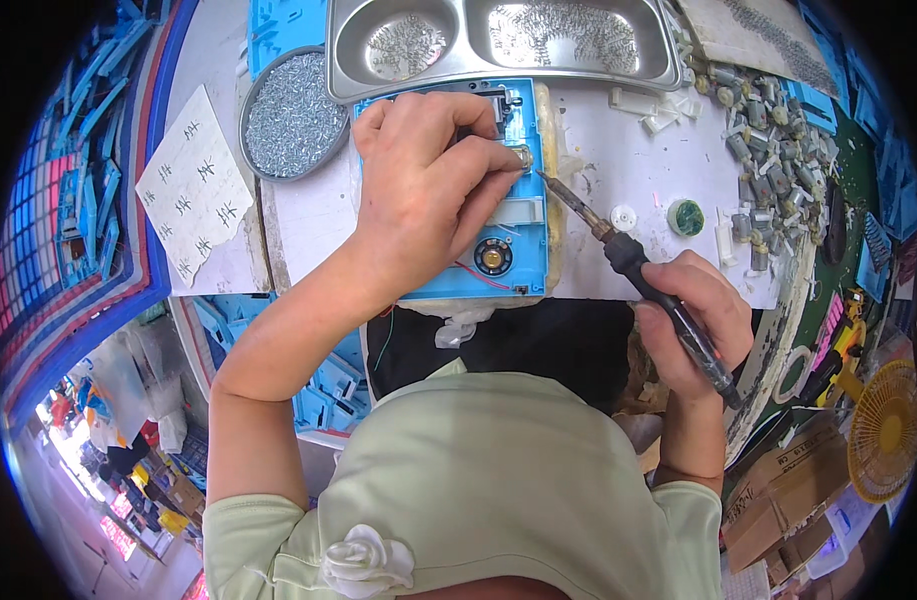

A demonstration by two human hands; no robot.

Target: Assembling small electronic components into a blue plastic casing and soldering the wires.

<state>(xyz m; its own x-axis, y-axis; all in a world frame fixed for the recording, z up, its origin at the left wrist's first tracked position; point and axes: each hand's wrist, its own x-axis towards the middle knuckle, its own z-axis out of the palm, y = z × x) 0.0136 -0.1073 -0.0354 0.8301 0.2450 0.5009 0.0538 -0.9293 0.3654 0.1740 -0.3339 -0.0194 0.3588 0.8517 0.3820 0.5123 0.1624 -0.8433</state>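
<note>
My right hand [703, 310] is wrapped round the dark handle of a soldering iron [633, 258]. Its tip points left and reaches the right edge of a blue plastic casing [533, 258], close to my left fingertips. Over the casing, my left hand [413, 185] is closed, thumb and forefinger pinched at a small metal part; what they hold, if anything, is too small to make out. A round black speaker [493, 257], a white block [518, 212] and a thin red wire lie in the casing. Part of it is hidden under my left hand.
A round tray of small screws [295, 115] and a two-bowl steel tray [458, 85] stand behind. Many small motors [763, 150] are heaped at the right, near a small green-filled tub [685, 217]. Marked paper [193, 185] lies left; a yellow fan [886, 430] stands lower right.
</note>
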